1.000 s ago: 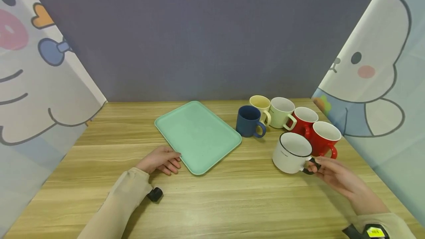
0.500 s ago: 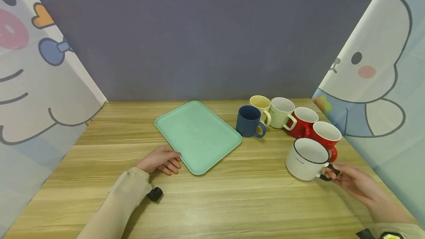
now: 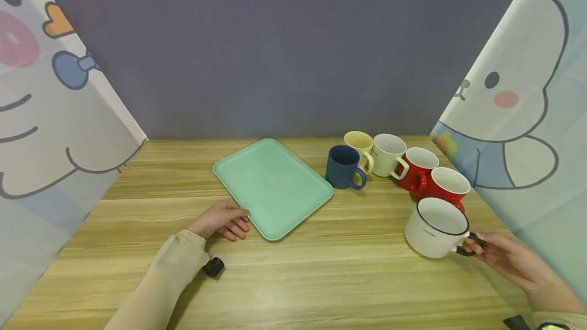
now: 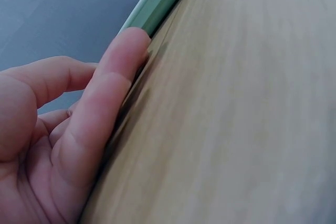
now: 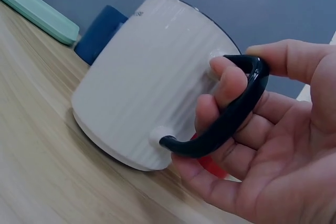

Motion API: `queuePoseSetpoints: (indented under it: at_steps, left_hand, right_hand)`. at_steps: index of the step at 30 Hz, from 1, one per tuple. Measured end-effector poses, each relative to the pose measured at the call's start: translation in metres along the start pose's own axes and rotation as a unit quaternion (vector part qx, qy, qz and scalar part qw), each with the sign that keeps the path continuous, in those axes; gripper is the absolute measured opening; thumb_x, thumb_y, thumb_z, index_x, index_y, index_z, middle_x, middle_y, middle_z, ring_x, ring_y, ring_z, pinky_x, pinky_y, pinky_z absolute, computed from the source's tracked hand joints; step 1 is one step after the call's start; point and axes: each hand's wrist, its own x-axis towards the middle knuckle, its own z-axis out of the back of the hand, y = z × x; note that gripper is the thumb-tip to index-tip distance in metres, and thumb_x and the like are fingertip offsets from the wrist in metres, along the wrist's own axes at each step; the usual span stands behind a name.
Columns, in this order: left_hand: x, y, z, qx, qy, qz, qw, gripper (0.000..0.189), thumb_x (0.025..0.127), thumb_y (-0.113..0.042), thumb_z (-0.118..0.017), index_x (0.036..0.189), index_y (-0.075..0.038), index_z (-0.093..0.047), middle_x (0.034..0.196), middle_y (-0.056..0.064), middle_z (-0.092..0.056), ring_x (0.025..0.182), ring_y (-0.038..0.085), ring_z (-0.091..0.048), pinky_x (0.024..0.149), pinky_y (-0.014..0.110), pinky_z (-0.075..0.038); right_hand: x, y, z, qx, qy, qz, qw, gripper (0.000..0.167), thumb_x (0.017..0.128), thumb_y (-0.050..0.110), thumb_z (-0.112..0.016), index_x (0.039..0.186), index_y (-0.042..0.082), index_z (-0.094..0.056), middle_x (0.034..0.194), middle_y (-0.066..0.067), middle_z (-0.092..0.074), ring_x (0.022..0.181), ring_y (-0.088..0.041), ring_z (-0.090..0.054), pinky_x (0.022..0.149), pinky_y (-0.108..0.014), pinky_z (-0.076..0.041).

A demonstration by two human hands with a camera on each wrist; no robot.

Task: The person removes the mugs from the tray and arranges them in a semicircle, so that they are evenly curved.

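A white mug [image 3: 433,230] with a dark rim and black handle is in my right hand [image 3: 515,261], whose fingers curl through and round the handle [image 5: 241,108]. Whether its base touches the table I cannot tell. Just behind it in the head view is a red mug [image 3: 447,187], partly hidden by the white one. My left hand [image 3: 222,220] lies beside the green tray [image 3: 272,187], its fingers loosely bent and fingertips touching the tray's left edge. In the left wrist view a fingertip [image 4: 134,38] meets the tray's outer wall [image 4: 163,1].
Behind the white mug stand another red mug [image 3: 410,180], a pale green mug [image 3: 384,159], a yellow mug [image 3: 357,141] and a dark blue mug [image 3: 339,172]. A grey partition [image 3: 284,50] rises at the back, with cartoon-printed sheets [image 3: 518,106] at both sides.
My right hand has carried the white mug to the right and nearer to me, alongside the front red mug. My left hand and the tray stay where they were.
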Motion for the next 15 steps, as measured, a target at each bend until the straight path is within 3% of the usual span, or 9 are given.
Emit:
queuePoseSetpoints:
  at_steps: [4, 6, 12, 15]
  left_hand:
    - [0.001, 0.000, 0.000, 0.000, 0.000, 0.000, 1.0000, 0.031, 0.103, -0.022, -0.052, 0.098, 0.006, -0.065, 0.080, 0.008, -0.070, 0.067, 0.015, -0.070, 0.059, 0.030, -0.059]
    - [0.001, 0.000, -0.001, 0.001, -0.001, 0.000, 1.0000, 0.031, 0.103, -0.022, -0.052, 0.098, 0.006, -0.065, 0.080, 0.008, -0.070, 0.067, 0.015, -0.070, 0.059, 0.030, -0.059]
    - [0.000, 0.000, -0.002, 0.001, -0.002, 0.001, 1.0000, 0.031, 0.103, -0.022, -0.052, 0.099, 0.006, -0.065, 0.080, 0.008, -0.070, 0.067, 0.015, -0.070, 0.059, 0.030, -0.059]
    - [0.000, 0.000, -0.002, 0.001, -0.002, 0.000, 1.0000, 0.032, 0.103, -0.022, -0.052, 0.098, 0.007, -0.065, 0.080, 0.008, -0.070, 0.067, 0.015, -0.070, 0.059, 0.030, -0.059]
  right_hand:
    - [-0.005, 0.004, 0.005, -0.009, 0.004, -0.008, 0.9999, 0.054, 0.103, -0.002, 0.000, 0.108, -0.015, -0.052, 0.093, -0.021, -0.038, 0.105, -0.025, -0.055, 0.091, -0.033, -0.041]
    - [-0.007, 0.005, 0.008, -0.009, 0.005, -0.009, 0.9999, 0.055, 0.103, -0.001, 0.001, 0.109, -0.014, -0.053, 0.093, -0.021, -0.038, 0.104, -0.025, -0.055, 0.090, -0.034, -0.040]
    - [-0.012, 0.007, 0.014, 0.033, -0.006, -0.013, 0.9993, 0.059, 0.104, 0.003, 0.001, 0.110, -0.012, -0.055, 0.106, -0.018, -0.061, 0.108, -0.025, -0.057, 0.095, -0.033, -0.042]
    - [-0.015, 0.007, 0.016, 0.051, -0.008, -0.012, 0.9986, 0.061, 0.104, 0.004, 0.002, 0.112, -0.012, -0.056, 0.113, -0.017, -0.064, 0.110, -0.026, -0.058, 0.098, -0.033, -0.043]
